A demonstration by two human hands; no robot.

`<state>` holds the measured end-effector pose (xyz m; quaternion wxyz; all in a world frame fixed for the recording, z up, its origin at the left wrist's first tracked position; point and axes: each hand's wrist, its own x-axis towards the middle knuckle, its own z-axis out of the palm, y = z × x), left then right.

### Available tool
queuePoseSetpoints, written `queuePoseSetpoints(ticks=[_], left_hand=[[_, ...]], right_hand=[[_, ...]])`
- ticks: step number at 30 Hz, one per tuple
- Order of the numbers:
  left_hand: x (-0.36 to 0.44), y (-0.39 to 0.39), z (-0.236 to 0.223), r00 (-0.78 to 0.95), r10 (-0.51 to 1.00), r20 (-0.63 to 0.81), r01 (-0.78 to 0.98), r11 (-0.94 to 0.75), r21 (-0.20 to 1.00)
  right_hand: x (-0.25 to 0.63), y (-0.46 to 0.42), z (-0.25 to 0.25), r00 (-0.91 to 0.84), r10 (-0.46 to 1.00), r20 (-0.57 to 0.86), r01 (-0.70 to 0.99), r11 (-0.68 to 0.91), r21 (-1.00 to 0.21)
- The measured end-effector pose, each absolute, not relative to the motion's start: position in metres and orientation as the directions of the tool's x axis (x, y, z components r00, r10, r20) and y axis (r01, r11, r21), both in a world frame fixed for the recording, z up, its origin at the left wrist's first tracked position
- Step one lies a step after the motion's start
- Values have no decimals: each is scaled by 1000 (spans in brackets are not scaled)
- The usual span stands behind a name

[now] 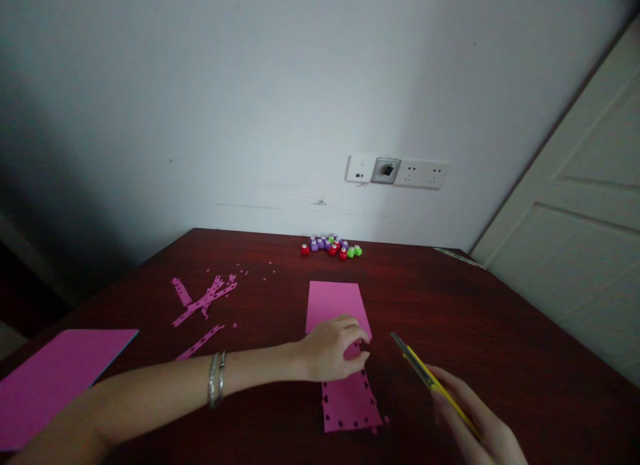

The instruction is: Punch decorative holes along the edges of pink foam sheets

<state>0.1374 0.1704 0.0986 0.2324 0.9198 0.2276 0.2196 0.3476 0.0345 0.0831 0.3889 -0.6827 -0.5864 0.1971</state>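
My left hand [334, 348] reaches across the middle of the table, over the pink paper. Its fingers are curled, thumb and forefinger bent round a bit of pink paper [353, 349]. Below the hand lies a pink piece [349, 405] with a row of dark punched holes along its edges. A plain pink sheet [333, 299] extends beyond the hand toward the wall. My right hand [473, 418] is closed on a yellow utility knife [433, 378], its blade pointing up and left, to the right of the paper. The left palm hides where the two pink pieces meet.
Several small red, purple and green craft punches [330, 246] cluster by the wall. Punched pink strips [205, 301] and tiny scraps lie at left. A larger pink sheet [60, 378] is at the left edge. Sockets [420, 174] are on the wall; a white door [585, 198] stands right.
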Motion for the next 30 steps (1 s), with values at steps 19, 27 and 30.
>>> queuePoseSetpoints(ticks=[19, 27, 30], left_hand=[[126, 200, 98, 409, 910, -69, -89, 115, 989], [1, 266, 163, 411, 818, -403, 654, 43, 755], [-38, 282, 173, 267, 766, -584, 804, 157, 574]], right_hand=[[281, 112, 77, -116, 992, 56, 254, 84, -964], [318, 104, 65, -87, 990, 110, 741, 137, -657], [322, 106, 61, -103, 991, 87, 760, 135, -636]])
